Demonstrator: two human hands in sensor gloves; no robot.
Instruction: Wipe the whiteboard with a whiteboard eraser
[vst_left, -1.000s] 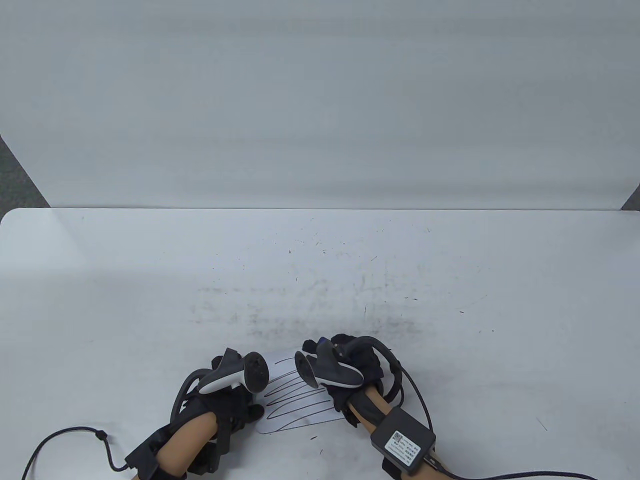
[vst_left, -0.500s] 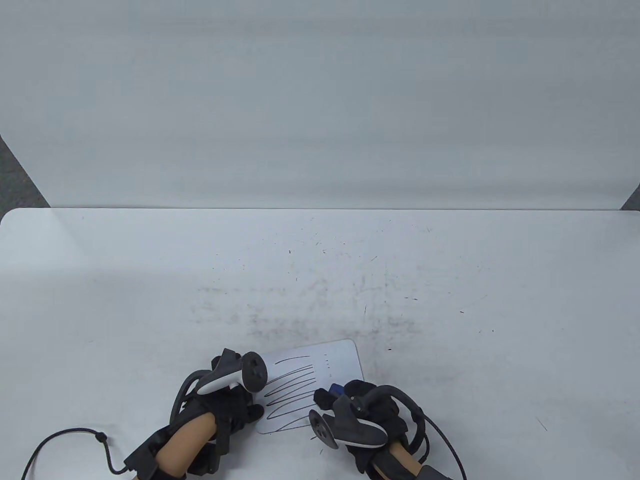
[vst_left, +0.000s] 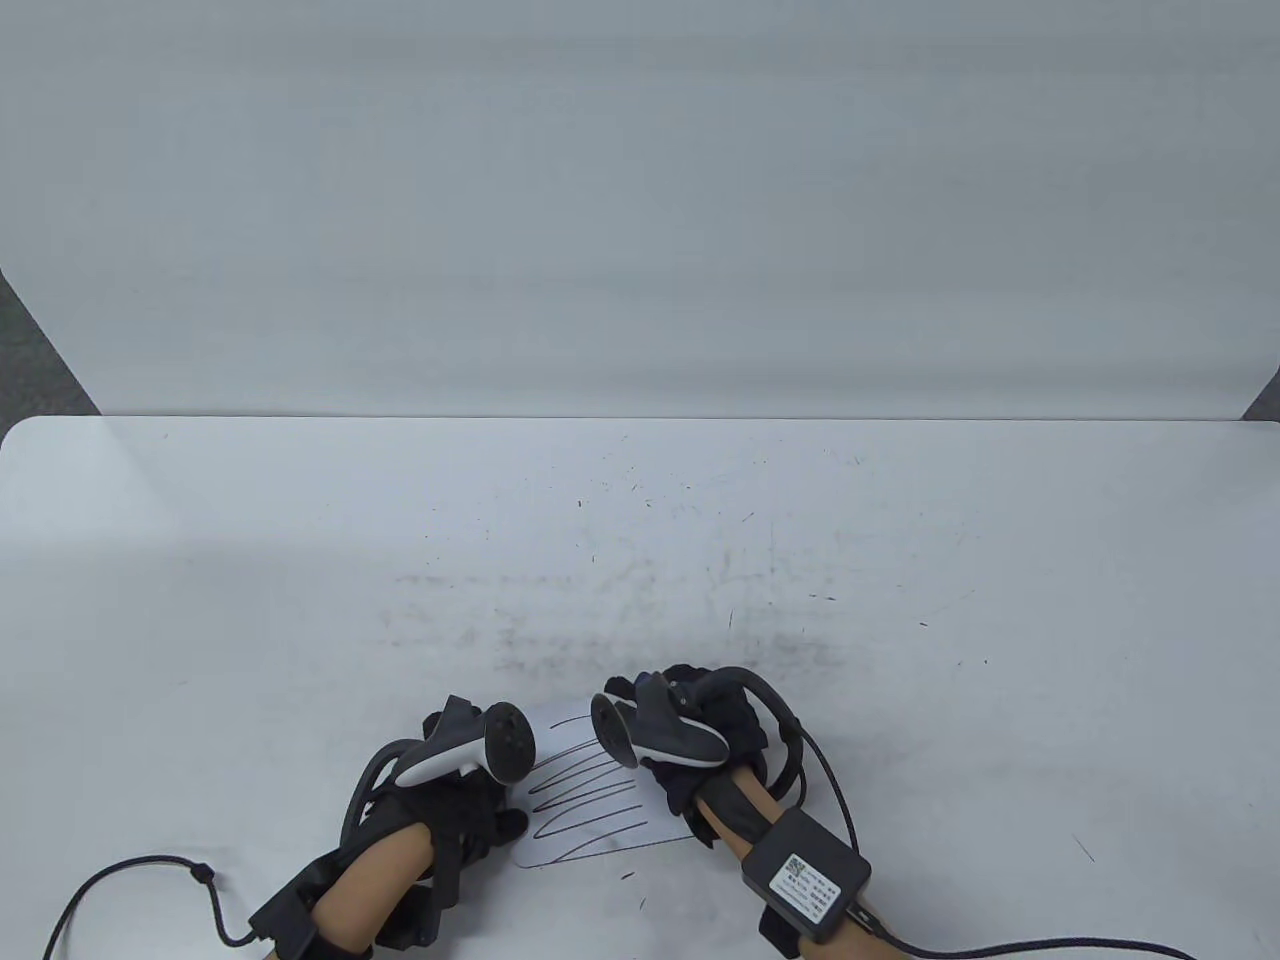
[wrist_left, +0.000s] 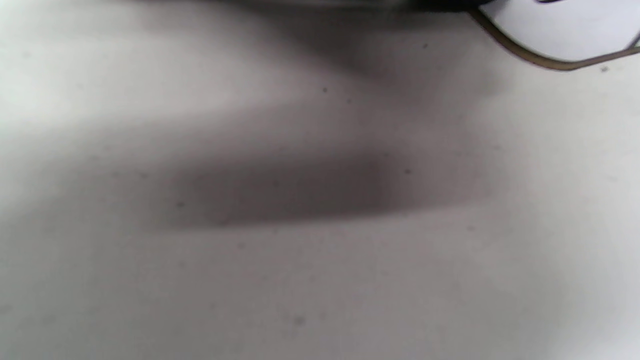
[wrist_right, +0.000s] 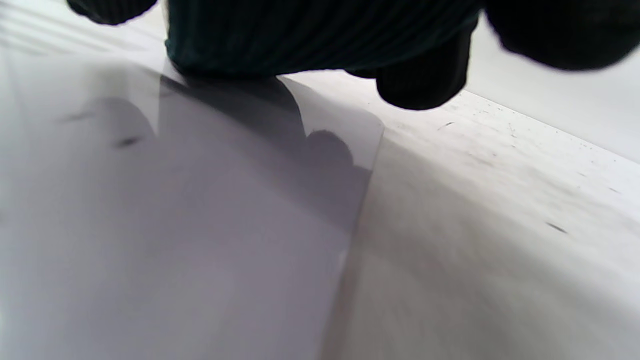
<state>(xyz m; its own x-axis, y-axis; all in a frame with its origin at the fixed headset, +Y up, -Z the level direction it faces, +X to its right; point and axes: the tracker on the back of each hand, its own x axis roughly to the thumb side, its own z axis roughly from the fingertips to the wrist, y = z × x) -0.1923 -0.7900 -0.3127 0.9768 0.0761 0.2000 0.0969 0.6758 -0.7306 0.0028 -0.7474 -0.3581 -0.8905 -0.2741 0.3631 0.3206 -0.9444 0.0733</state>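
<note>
Both forearms come in from the near edge and angle inward. The left hand (vst_left: 470, 790) lies low, its tracker (vst_left: 470, 750) tilted up and to the right. The right hand (vst_left: 715, 725) sits a little farther out, its tracker (vst_left: 655, 735) pointing left; its dark gloved fingers (wrist_right: 425, 85) curl downward. A small black box (vst_left: 805, 878) is strapped on the right wrist.

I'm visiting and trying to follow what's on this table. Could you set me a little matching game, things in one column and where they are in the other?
Things:
1. left hand
2. right hand
3. small whiteboard
4. black box with a label

Places:
A. strapped on the right forearm
B. at the whiteboard's left edge
C. flat on the table between the hands, black scribbles on it
D. over the whiteboard's far right part

Pairs: 1-B, 2-D, 3-C, 4-A
</note>
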